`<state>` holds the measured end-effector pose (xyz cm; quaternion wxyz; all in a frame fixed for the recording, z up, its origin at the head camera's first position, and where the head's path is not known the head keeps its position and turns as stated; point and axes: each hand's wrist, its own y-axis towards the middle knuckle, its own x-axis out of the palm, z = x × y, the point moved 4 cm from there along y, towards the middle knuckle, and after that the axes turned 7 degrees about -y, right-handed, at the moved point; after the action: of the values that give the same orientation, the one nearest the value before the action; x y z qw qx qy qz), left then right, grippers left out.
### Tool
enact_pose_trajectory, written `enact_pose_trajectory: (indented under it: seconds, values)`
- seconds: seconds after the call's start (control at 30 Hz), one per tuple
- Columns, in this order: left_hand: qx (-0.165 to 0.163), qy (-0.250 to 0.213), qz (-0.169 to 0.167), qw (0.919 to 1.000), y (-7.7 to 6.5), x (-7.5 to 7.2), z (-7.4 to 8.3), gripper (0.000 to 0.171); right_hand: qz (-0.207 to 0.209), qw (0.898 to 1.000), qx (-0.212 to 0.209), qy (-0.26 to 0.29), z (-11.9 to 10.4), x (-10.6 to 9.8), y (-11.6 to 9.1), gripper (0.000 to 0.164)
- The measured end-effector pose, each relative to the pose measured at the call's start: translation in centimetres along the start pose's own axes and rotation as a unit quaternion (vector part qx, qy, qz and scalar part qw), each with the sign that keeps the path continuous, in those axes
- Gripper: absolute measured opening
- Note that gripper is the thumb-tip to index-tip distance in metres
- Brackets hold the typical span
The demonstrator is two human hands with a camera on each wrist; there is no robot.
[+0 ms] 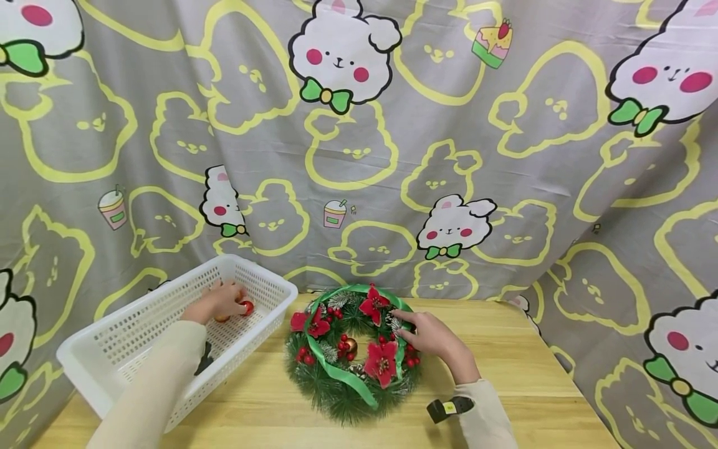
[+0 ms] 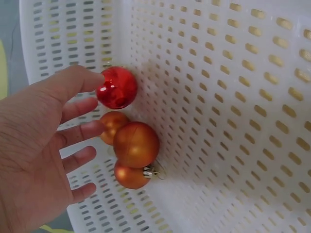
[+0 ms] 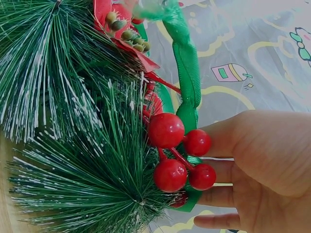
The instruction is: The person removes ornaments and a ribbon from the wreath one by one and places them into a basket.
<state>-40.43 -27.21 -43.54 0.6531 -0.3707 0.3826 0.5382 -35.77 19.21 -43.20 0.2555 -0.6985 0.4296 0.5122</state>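
Note:
My left hand (image 1: pixel 214 302) reaches down into a white plastic basket (image 1: pixel 134 312) on the left. In the left wrist view its thumb tip is right at a shiny red bauble (image 2: pixel 116 88), and the fingers spread loosely beside several matte orange baubles (image 2: pixel 137 144). A green Christmas wreath (image 1: pixel 350 399) lies in the middle of the table, trimmed with red poinsettias (image 1: pixel 381 362), berries and a green ribbon (image 1: pixel 350 380). At its right side rests my right hand (image 1: pixel 434 337), its loosely extended fingers partly behind red berries (image 3: pixel 166 130) in the right wrist view.
The wooden table (image 1: pixel 493 362) runs back to a grey curtain (image 1: pixel 359 206) printed with cartoon rabbits. Something dark (image 1: pixel 204 358) lies in the basket, partly hidden by the left sleeve. A copper-coloured bauble (image 1: pixel 351 345) sits inside the wreath ring.

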Motion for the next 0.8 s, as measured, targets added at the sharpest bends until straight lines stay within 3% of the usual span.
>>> enact_pose_trajectory:
  seconds: [0.2,0.37,0.6,0.8]
  values:
    - [0.022,0.009,0.009,0.9997,0.3,-1.1,1.0,0.039,0.001,1.000,0.005,-0.003,0.1,0.1,-0.2,0.047]
    - [0.045,-0.001,0.024,0.9987,0.6,-2.7,2.7,0.041,0.001,1.000,0.008,-0.004,0.2,0.2,-0.3,0.048]
    - [0.090,0.014,0.060,0.9941,0.8,-5.1,6.7,0.047,0.000,1.000,0.008,-0.006,0.1,0.3,-0.2,0.048]
    - [0.133,0.027,0.072,0.9881,0.1,-6.1,11.0,0.043,0.000,1.000,0.008,0.000,0.0,0.1,-0.1,0.048]
